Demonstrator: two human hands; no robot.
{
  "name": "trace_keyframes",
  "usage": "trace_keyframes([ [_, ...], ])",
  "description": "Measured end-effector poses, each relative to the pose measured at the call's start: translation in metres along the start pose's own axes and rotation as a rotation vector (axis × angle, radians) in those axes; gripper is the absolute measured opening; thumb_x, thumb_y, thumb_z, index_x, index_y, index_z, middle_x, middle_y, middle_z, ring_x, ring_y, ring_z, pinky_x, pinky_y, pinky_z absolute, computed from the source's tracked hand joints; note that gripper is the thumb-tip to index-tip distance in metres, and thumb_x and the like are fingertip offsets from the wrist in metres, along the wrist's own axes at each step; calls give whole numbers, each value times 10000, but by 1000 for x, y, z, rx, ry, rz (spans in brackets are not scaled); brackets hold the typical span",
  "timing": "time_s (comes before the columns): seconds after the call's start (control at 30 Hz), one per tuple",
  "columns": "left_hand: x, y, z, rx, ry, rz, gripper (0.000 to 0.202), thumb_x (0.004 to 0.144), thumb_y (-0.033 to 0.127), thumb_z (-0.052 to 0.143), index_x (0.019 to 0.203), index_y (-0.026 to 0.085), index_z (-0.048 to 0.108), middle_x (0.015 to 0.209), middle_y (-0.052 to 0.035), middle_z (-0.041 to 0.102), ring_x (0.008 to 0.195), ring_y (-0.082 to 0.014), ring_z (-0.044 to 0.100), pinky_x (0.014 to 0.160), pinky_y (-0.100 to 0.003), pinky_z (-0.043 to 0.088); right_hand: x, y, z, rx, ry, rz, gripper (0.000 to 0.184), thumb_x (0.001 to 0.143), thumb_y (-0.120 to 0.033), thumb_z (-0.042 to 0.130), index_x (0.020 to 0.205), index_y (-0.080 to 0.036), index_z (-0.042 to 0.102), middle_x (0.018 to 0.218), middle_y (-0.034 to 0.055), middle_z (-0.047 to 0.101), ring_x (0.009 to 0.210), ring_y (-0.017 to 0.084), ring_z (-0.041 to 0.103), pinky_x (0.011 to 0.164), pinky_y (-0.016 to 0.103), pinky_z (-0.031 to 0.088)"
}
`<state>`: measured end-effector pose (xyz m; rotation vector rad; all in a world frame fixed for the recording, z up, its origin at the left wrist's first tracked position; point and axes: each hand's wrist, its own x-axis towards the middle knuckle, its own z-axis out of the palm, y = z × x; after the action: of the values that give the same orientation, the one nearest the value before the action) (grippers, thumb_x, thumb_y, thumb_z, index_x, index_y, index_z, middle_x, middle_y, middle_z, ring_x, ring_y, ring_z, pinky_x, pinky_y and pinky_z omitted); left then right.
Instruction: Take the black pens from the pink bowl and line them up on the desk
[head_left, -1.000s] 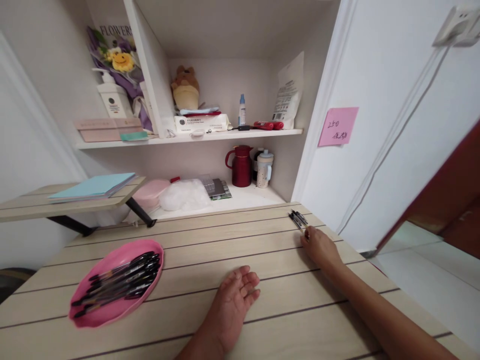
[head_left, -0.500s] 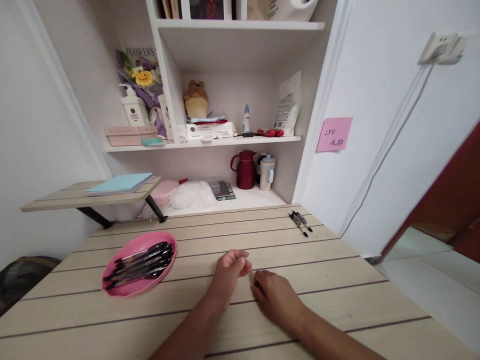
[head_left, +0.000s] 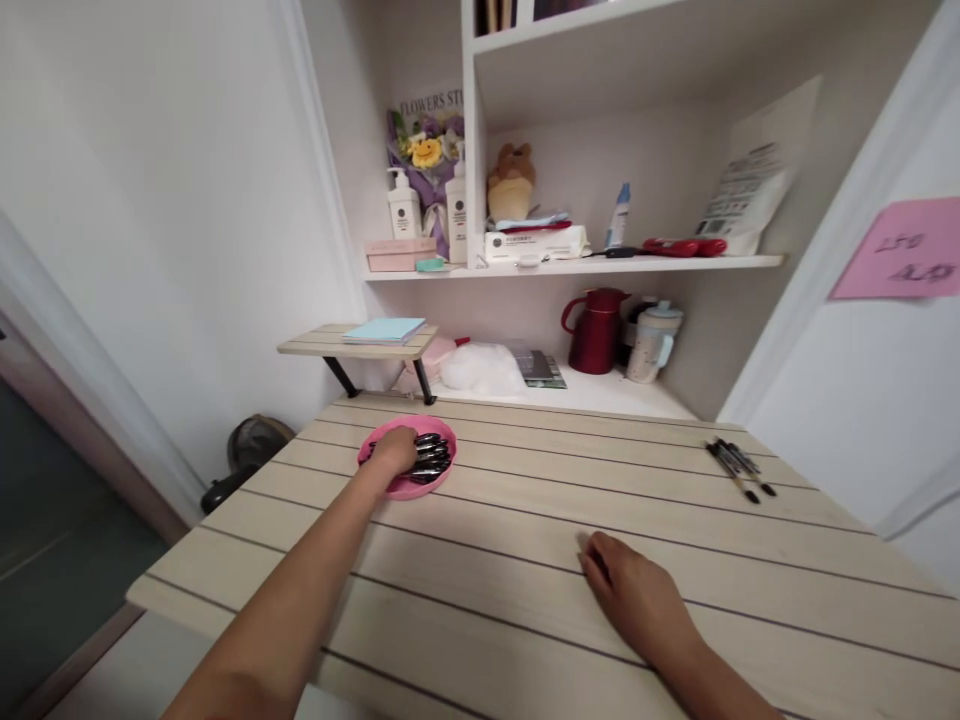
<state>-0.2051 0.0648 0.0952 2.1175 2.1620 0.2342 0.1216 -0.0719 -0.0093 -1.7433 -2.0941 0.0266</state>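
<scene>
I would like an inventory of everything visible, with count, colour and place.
Dish: 1, pink, table's left
Dish pens: several, black, inside
Loose pens: several, black, table's right
Table: 1, pale wood, foreground
Stand: 1, pale top, back left
Papers: 1 stack, blue, on stand
Shelf unit: 1, white, behind table
Jug: 1, red, lower shelf
Cup: 1, pale, beside jug
Toy: 1, brown, middle shelf
Pump bottles: 2, white, middle shelf left
Note: 1, pink, right wall
Other shelf items: several, mixed colours
Left hand: 1, over dish
Right hand: 1, over table
</scene>
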Motion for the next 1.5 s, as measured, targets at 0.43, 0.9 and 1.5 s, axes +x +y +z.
trace_keyframes([
  [0.43,-18,-1,3,70,71,68,175,695,113,522,851,94,600,914,-197,633,858,-268,592,739,-321,392,1,-3,0,37,-64,46,212,842,-320,337,791,-208,509,796,58,643,681,182,568,554,269,297],
  [0.9,-93,177,76,-1533,-497,138,288,660,352,600,847,163,490,513,61,466,384,-52,401,396,-170,260,54,-33,-20,1442,87,437,523,713,-618,443,961,-165,530,680,34,639,413,110,517,407,249,405],
  [1.5,-106,193,110,-1702,-868,50,355,653,275,586,976,136,537,668,-15,583,344,-9,282,375,-191,110,63,32,-23,1769,483,608,241,699,-428,586,776,-218,494,698,2,590,592,120,557,519,249,460],
])
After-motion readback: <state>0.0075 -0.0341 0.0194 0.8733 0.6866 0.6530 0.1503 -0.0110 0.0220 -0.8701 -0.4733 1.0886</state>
